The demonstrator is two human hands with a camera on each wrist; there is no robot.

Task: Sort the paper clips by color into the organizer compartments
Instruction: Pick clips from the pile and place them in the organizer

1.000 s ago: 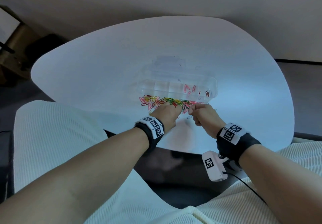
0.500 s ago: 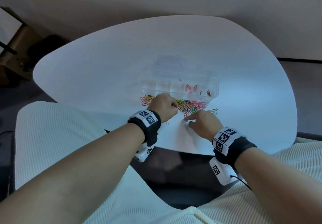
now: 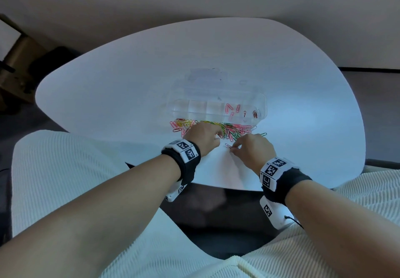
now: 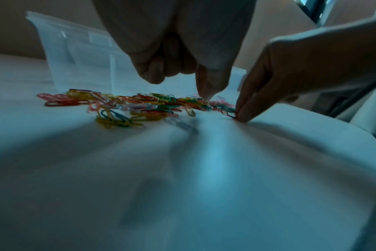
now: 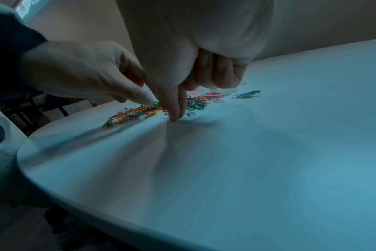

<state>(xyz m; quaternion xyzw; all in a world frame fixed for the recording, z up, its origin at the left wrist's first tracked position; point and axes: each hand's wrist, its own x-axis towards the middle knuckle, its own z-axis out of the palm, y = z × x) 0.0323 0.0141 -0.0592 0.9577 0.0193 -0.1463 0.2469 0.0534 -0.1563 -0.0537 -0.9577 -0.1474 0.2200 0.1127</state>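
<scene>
Our left hand (image 3: 203, 136) rests over the heap of multicoloured plastic-coated paper clips (image 3: 227, 128) on the white rounded table (image 3: 129, 83), forefinger pointing down into it, other fingers curled and holding nothing. Our right hand (image 3: 252, 148) pinches one dark red paper clip (image 3: 228, 145) against the table, just beside the heap. Behind the heap lies the clear plastic organizer (image 3: 216, 107), a few pink and red clips in its right compartments.
</scene>
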